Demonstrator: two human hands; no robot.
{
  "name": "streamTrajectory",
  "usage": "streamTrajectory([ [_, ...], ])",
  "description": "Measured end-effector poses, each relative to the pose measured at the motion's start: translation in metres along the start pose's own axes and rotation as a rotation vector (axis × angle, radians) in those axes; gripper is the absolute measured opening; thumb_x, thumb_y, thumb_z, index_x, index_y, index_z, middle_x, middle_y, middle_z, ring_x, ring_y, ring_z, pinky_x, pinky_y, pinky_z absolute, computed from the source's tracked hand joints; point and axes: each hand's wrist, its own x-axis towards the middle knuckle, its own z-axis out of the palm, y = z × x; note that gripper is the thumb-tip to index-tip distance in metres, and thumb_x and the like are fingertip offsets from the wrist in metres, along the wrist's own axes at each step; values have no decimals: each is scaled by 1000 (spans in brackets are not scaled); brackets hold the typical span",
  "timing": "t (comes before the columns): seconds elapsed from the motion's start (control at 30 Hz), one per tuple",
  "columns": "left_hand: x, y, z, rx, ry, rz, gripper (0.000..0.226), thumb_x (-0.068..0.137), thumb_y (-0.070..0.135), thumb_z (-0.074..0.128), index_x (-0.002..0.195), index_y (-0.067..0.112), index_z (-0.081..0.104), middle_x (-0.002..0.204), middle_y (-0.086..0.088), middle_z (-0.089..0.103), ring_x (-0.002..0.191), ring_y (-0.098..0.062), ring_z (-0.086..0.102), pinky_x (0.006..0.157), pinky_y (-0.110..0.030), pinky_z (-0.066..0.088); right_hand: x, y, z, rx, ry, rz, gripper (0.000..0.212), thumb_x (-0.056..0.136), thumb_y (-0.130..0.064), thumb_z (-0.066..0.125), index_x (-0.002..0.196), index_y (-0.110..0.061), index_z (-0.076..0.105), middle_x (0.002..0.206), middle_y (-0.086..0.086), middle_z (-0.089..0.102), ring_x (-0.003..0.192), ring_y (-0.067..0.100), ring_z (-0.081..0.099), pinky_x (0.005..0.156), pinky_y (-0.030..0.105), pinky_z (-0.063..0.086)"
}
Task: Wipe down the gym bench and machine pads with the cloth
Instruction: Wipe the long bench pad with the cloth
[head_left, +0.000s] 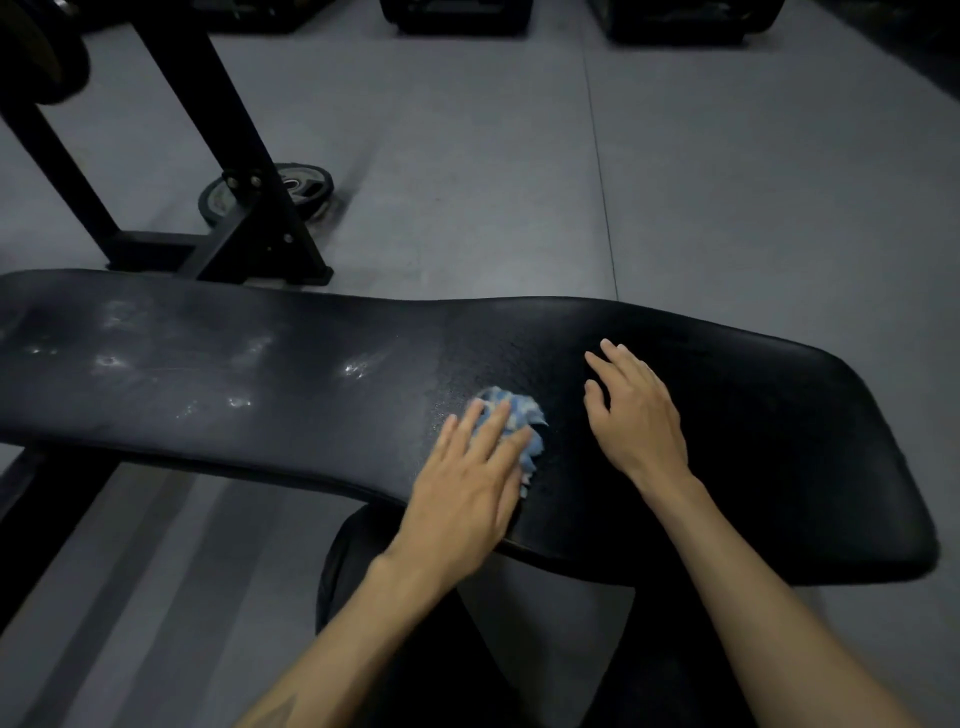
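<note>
A long black padded gym bench (260, 374) runs across the view from left to right. Pale wet smears show on its left half. A small blue and white cloth (517, 410) lies bunched on the pad near the middle. My left hand (467, 483) presses flat on the cloth with straight fingers, covering its near part. My right hand (636, 415) rests on the bare pad just right of the cloth, fingers spread and relaxed, holding nothing.
A black steel rack frame (244, 202) stands behind the bench at the upper left. A weight plate (291, 189) lies on the grey floor beside it. Dark equipment bases line the far edge. My dark-clothed legs (415, 649) are under the bench's near edge.
</note>
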Motion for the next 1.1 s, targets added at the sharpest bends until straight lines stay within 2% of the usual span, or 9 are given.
streamTrajectory([
  [0.1,5,7,0,-16,60,-247,51,101,34,31,145,20,53,162,-9,37,152,-35,30,124,-52,27,-1,0,-1,-7,-4,0,46,104,-27,44,149,-16,47,160,3,36,150,17,27,123,36,20],
  [0.17,-1,29,3,-21,70,-217,52,100,33,33,146,18,53,162,-10,38,151,-36,30,124,-51,26,-1,0,0,-6,-3,-1,45,104,-27,45,148,-16,48,160,3,37,150,17,28,124,37,21],
  [0.3,-16,29,2,-15,43,3,49,102,33,38,146,20,51,163,-7,37,152,-32,30,123,-49,29,0,0,0,-1,8,-5,45,103,-25,47,147,-15,50,159,4,40,149,18,30,123,39,24],
  [0.5,-4,5,1,-21,135,-291,48,98,34,37,140,20,57,158,-8,45,148,-33,38,121,-50,32,-1,0,1,11,17,-9,44,103,-25,47,146,-15,51,159,4,39,149,18,30,123,38,23],
  [0.57,-9,23,3,-35,142,-237,49,98,32,38,141,19,57,158,-8,45,149,-33,36,122,-51,32,-1,0,1,9,19,-11,44,103,-25,48,146,-15,51,158,5,40,149,19,31,123,39,24],
  [0.7,-27,14,3,-33,104,29,47,96,31,44,141,21,56,160,-3,42,150,-29,34,121,-47,32,-1,0,2,-4,36,-25,44,102,-23,49,144,-13,53,156,7,43,148,21,34,122,41,26],
  [0.9,-22,-1,5,-61,235,-276,45,97,28,41,135,17,62,153,-8,51,144,-34,41,119,-51,35,3,-12,9,-117,44,-38,41,99,-17,53,138,-6,58,149,17,50,139,34,44,115,48,37],
  [1.0,-25,7,9,-63,219,-113,47,95,28,44,135,16,62,153,-8,51,145,-34,41,118,-51,36,15,-49,16,-53,13,-84,42,94,-18,57,136,-9,60,148,15,51,135,34,46,108,47,40],
  [1.1,-31,-30,6,-53,214,-8,46,95,27,46,136,13,62,155,-8,49,145,-33,42,116,-50,38,24,-86,28,44,-11,-128,44,95,-21,56,138,-11,58,148,11,50,134,31,45,108,45,40],
])
